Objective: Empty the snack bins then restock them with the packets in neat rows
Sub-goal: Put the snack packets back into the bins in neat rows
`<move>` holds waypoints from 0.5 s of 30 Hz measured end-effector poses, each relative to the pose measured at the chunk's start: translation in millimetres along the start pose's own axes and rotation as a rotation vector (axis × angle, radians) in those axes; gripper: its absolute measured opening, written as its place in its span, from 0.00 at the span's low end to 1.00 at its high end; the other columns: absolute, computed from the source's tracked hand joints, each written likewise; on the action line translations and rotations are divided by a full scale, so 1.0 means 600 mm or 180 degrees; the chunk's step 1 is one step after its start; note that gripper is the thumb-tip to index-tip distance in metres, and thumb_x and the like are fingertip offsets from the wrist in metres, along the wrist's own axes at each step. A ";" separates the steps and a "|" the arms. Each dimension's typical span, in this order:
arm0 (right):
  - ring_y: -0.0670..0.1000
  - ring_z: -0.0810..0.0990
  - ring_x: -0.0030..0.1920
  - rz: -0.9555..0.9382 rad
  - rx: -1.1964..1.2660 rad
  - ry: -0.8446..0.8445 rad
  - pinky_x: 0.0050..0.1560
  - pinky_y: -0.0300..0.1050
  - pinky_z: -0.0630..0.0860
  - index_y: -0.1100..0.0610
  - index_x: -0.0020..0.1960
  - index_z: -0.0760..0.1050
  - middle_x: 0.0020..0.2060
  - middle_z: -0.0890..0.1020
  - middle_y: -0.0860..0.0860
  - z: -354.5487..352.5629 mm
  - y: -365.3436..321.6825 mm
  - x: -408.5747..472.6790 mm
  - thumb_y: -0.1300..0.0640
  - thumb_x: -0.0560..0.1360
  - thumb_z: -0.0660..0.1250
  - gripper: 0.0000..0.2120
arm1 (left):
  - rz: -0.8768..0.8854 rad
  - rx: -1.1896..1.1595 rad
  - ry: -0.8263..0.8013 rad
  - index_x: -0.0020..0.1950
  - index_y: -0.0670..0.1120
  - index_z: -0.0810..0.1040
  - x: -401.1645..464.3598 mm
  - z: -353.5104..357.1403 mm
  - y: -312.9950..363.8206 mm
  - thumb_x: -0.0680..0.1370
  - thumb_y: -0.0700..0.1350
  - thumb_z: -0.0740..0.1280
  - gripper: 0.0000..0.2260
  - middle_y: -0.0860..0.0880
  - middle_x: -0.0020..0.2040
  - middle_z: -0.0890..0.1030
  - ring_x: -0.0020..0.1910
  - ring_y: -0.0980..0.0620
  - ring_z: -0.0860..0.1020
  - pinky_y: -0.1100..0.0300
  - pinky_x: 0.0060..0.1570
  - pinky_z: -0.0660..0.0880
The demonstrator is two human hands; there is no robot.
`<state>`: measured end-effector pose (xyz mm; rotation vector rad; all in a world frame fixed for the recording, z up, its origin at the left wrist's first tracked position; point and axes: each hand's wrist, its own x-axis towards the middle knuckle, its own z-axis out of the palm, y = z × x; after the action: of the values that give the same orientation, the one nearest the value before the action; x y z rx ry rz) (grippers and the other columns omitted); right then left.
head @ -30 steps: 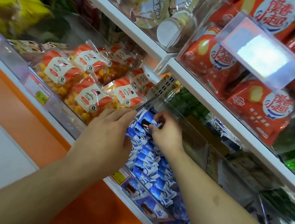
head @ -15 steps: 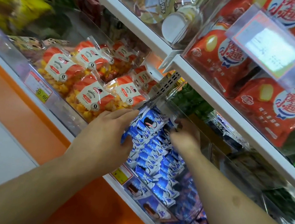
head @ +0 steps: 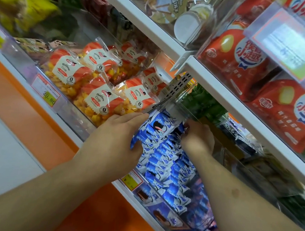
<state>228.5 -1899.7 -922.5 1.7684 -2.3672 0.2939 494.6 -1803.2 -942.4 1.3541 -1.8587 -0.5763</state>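
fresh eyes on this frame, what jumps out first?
Both hands, left and right, meet mid-frame on rows of blue packets in a clear bin on the lower shelf. Orange Hollow Crisp bags fill the bin to the left. Big red bags crowd the shelf above, upper right.

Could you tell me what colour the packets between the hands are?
Blue and white packets, head view.

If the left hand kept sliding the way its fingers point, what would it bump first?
Probably the blue packets at the back of the row, which the left hand already touches; depth is hard to judge.
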 end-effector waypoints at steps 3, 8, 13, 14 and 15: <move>0.50 0.82 0.40 -0.0012 0.0172 -0.0127 0.38 0.43 0.81 0.45 0.57 0.80 0.45 0.83 0.46 -0.005 0.008 -0.002 0.64 0.76 0.73 0.16 | -0.0003 -0.0012 -0.0017 0.84 0.62 0.53 -0.001 -0.002 -0.001 0.83 0.50 0.64 0.32 0.65 0.82 0.57 0.75 0.57 0.62 0.57 0.71 0.67; 0.47 0.85 0.48 -0.0076 0.0670 -0.0598 0.41 0.43 0.84 0.46 0.54 0.78 0.50 0.82 0.45 -0.042 0.029 -0.007 0.68 0.77 0.70 0.17 | -0.0007 -0.0012 -0.0055 0.84 0.62 0.53 0.001 0.000 -0.002 0.83 0.49 0.64 0.32 0.64 0.82 0.58 0.75 0.56 0.62 0.56 0.72 0.69; 0.47 0.83 0.45 -0.0260 0.0149 -0.1302 0.34 0.36 0.78 0.46 0.53 0.79 0.50 0.81 0.46 -0.067 0.047 -0.023 0.68 0.77 0.69 0.17 | -0.0025 0.0030 -0.0089 0.84 0.62 0.53 0.000 -0.003 0.000 0.83 0.50 0.64 0.32 0.64 0.82 0.57 0.77 0.55 0.61 0.55 0.74 0.66; 0.47 0.83 0.46 -0.0294 0.0027 -0.1353 0.37 0.37 0.81 0.45 0.54 0.79 0.51 0.80 0.45 -0.067 0.050 -0.024 0.65 0.76 0.73 0.16 | -0.0026 0.0031 -0.0099 0.84 0.62 0.53 0.000 -0.004 0.001 0.84 0.50 0.63 0.32 0.64 0.82 0.57 0.78 0.55 0.60 0.55 0.74 0.65; 0.46 0.82 0.47 -0.0308 -0.0082 -0.1365 0.41 0.40 0.83 0.43 0.55 0.79 0.52 0.81 0.45 -0.066 0.052 -0.025 0.60 0.75 0.77 0.15 | -0.0029 0.0028 -0.0107 0.84 0.62 0.53 0.000 -0.004 0.002 0.84 0.50 0.63 0.31 0.63 0.82 0.57 0.78 0.55 0.60 0.55 0.75 0.64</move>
<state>203.8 -1866.8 -889.6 2.0993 -2.5253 -0.1457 495.9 -1802.5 -940.3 1.3670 -1.8849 -0.5997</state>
